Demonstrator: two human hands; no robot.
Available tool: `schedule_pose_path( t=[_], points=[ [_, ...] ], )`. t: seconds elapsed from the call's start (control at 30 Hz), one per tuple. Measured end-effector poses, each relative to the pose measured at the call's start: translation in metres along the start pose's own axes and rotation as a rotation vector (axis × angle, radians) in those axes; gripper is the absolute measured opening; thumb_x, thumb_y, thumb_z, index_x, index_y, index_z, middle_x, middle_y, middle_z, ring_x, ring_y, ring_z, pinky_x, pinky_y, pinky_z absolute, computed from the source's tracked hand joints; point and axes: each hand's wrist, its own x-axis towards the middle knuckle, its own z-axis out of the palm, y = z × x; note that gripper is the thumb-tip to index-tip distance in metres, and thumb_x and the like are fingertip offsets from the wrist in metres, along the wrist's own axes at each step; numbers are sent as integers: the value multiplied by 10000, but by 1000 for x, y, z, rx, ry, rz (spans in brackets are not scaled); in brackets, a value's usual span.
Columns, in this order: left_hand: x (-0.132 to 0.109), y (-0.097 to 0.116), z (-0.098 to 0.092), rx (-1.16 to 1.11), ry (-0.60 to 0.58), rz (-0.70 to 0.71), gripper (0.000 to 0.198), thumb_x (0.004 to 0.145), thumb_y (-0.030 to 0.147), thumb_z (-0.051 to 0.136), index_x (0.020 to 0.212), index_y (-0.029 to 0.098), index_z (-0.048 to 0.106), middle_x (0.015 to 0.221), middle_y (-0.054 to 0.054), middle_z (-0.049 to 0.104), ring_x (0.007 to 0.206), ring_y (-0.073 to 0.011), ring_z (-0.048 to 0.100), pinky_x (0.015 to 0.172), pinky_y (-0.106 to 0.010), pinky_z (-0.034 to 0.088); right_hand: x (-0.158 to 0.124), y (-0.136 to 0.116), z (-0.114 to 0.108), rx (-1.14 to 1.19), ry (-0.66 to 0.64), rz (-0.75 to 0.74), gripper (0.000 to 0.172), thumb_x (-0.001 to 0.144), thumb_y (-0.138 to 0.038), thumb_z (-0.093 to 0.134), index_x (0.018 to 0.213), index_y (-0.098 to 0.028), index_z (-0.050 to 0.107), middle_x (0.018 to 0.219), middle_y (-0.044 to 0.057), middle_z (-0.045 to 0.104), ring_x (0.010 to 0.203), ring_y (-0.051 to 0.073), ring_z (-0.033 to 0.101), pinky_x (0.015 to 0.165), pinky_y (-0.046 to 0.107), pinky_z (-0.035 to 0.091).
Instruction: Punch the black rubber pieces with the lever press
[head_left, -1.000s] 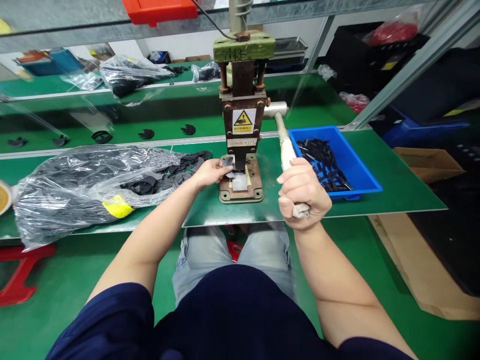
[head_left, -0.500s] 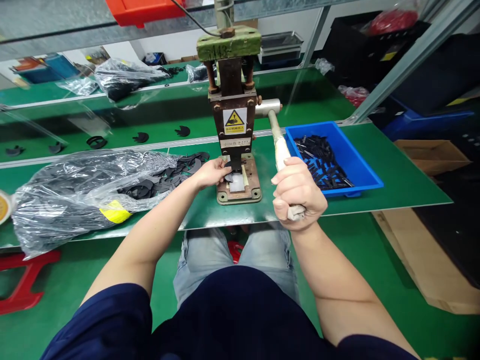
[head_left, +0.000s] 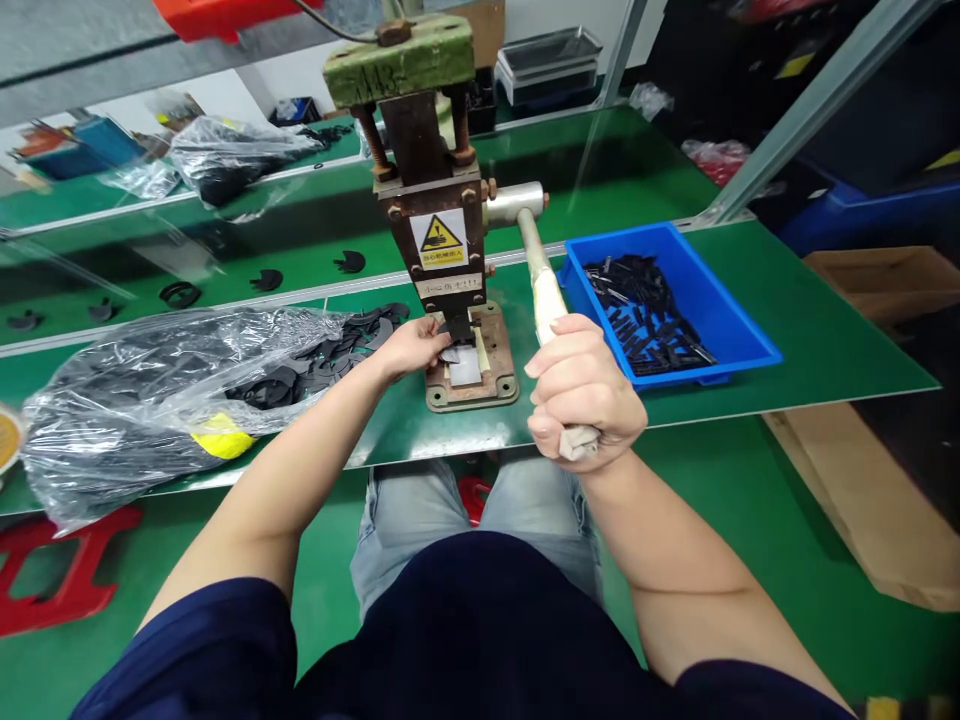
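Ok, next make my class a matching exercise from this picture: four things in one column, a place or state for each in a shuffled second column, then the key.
Things
1. Left hand
2. Right hand
3. Blue tray
4. Warning sticker

Places or states
A. On the front of the press
B. Pinching a dark piece
C. Holding many black parts
D. Wrapped around the lever

Pairs: 1-B, 2-D, 3-C, 4-A

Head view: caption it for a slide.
A press: right hand gripping its lever, left hand pinching a small piece at its base.
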Motion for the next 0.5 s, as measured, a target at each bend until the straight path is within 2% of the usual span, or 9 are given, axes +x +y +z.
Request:
schedule_pose_path(
  t=[0.17, 0.33, 0.43, 0.5],
  points=[
    [3, 7, 5, 33, 49, -86, 375, 879, 418, 876, 835, 217, 562, 552, 37, 584, 407, -97, 515, 416, -217, 317, 0, 1, 3, -2, 34, 1, 209, 906, -372, 693, 755, -284, 579, 672, -90, 660, 783, 155, 737, 1043, 523, 588],
    [0, 10, 11, 4, 62, -118, 353, 870, 404, 890, 847, 212, 594, 518, 48, 559, 397, -104, 507, 432, -225, 336, -2, 1, 1, -29, 22, 12, 199, 897, -365, 705, 757, -282, 592, 663, -81, 653, 778, 166, 733, 1050, 540, 583],
    [-8, 12, 16, 12, 110, -134, 331, 941, 440, 812, 868, 214, 583, 541, 32, 581, 434, -125, 544, 456, -236, 373, -2, -2, -3, -47, -9, 36, 195, 884, -353, 718, 755, -276, 594, 671, -72, 655, 794, 180, 739, 1079, 565, 572],
    [-17, 13, 14, -45, 91, -94, 341, 991, 486, 735, 865, 206, 585, 596, 2, 626, 460, -121, 550, 457, -234, 378, -2, -3, -5, -71, -36, 47, 183, 879, -339, 717, 755, -280, 595, 677, -73, 661, 802, 183, 744, 1094, 572, 569]
  ],
)
